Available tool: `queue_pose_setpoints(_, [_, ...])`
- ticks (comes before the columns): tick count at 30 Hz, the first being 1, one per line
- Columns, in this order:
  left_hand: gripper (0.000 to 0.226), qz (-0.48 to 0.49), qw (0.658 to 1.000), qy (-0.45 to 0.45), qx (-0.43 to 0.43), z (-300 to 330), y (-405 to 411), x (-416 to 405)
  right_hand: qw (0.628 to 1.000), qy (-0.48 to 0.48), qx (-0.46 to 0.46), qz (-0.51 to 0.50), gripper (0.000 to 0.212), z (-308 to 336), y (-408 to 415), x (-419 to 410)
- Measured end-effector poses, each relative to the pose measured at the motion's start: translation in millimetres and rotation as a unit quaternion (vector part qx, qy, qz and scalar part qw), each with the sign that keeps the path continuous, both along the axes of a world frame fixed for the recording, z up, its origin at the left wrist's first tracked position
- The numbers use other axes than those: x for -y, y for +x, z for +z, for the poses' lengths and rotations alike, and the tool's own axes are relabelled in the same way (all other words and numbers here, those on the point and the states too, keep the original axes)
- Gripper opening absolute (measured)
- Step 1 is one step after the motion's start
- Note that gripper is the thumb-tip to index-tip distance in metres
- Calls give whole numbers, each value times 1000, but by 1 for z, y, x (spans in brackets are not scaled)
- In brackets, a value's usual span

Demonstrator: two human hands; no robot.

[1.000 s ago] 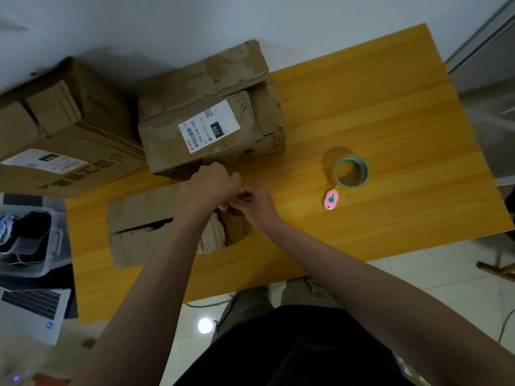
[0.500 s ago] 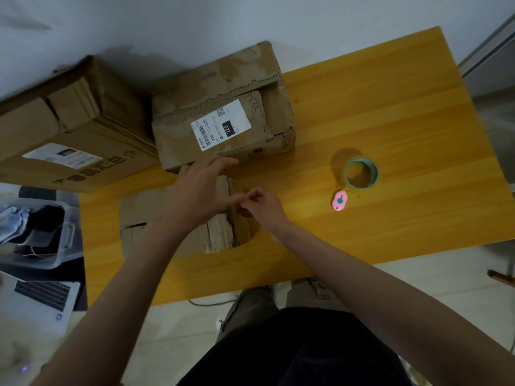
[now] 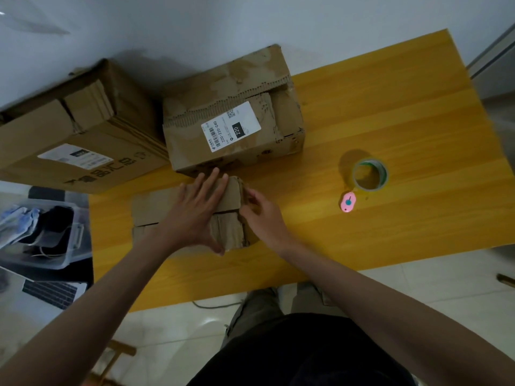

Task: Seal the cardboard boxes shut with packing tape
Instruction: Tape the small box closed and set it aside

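Note:
A small flat cardboard box lies on the yellow table near its front edge. My left hand rests flat on the box's top flaps with fingers spread. At the box's right end, my right hand touches the flap edge with fingers curled. A roll of packing tape lies to the right, with a small pink cutter just in front of it. Neither hand touches them. A worn box with a white label stands behind the small one.
A large brown box lies at the back left, hanging over the table's edge. Left of the table are a clear plastic bin and a laptop. The wall runs close behind the boxes.
My left hand has opened and spread flat on the small box's flaps. My right hand has parted from the left and sits at the box's right end.

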State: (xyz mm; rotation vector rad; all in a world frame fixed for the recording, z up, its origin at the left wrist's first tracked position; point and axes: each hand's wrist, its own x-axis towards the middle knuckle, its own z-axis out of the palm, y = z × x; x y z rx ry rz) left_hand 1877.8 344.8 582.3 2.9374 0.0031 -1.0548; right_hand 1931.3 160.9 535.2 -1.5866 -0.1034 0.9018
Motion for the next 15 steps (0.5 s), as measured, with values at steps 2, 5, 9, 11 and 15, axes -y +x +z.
queue_pose_setpoints(2, [167,-5,1000,1,-2,-2,1,0,999,37,-7,25,50,-1,-13,0])
queue_pose_setpoints(5, [167,-11,1000,7,-1,-2,2,-2,998,40,-47,15,56,5,-16,-8])
queue_pose_setpoints(9, [168,-11,1000,-5,6,-4,3,-4,992,9,-118,-38,89,10,-17,-33])
queue_pose_setpoints(11, [167,-11,1000,-11,7,-6,1,-5,973,34,-207,-93,72,2,-18,-35])
queue_pose_setpoints(15, [165,-10,1000,-20,11,-8,0,-6,949,27,-292,-116,56,-24,-7,-33])
